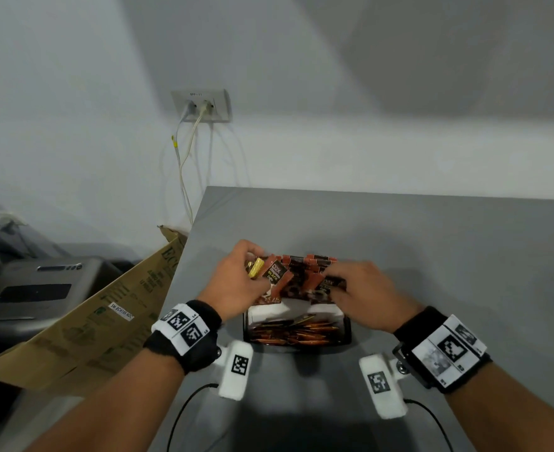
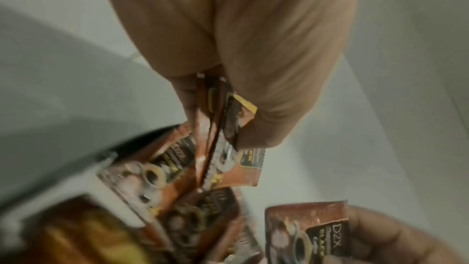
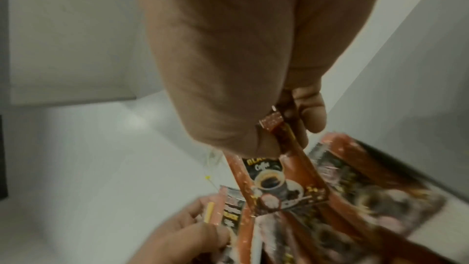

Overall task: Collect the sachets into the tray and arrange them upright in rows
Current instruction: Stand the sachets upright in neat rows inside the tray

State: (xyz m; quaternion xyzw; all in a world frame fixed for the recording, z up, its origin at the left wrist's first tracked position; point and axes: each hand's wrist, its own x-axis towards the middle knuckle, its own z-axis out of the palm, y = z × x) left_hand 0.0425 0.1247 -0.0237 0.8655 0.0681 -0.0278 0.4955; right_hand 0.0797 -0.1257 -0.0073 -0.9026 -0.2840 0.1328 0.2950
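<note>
A black tray [image 1: 345, 334] sits on the grey table [image 1: 432, 243] near me, with several orange-brown coffee sachets [image 1: 298, 331] lying in its front part. Above its far end both hands hold a fanned bunch of sachets [image 1: 301, 272]. My left hand [image 1: 236, 278] grips several sachets, a yellow-edged one [image 1: 256, 267] among them; in the left wrist view the pinched sachets [image 2: 223, 138] hang below the fingers. My right hand [image 1: 357, 288] pinches a sachet [image 3: 279, 184] by its top edge, as the right wrist view shows. White paper [image 1: 269, 313] lines the tray's middle.
A flattened cardboard box [image 1: 106, 321] leans against the table's left edge. A grey machine [image 1: 40, 288] stands further left on the floor side. A wall socket [image 1: 200, 106] with white cables is behind the table. Thin black cables [image 1: 184, 412] run from the wrist cameras.
</note>
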